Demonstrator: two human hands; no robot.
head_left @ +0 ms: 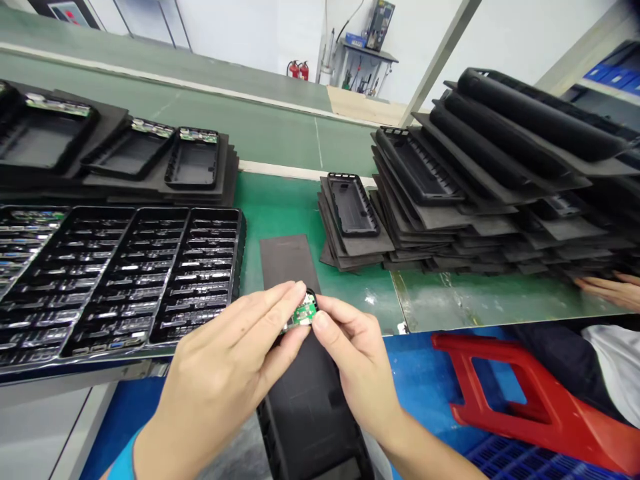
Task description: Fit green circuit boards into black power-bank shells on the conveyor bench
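A small green circuit board (305, 311) sits at the far end of a long black plastic case (315, 407). My left hand (225, 353) is closed, pinching the board from its left side with thumb and fingers. On the other side my right hand (357, 353) is wrapped round the case's right edge, its thumb tip against the board's right end. Whether the board is fully seated in the case is hidden by my fingers. Just beyond my hands a dark foam sheet (287, 260) lies on the green bench.
At left stands a black compartment tray (241, 253) holding some boards; behind it, cases with boards (193, 163) rest on foam sheets. Stacked black cases and sheets (425, 220) fill the right side. A red stool (545, 407) stands below, near another person's hand (613, 291).
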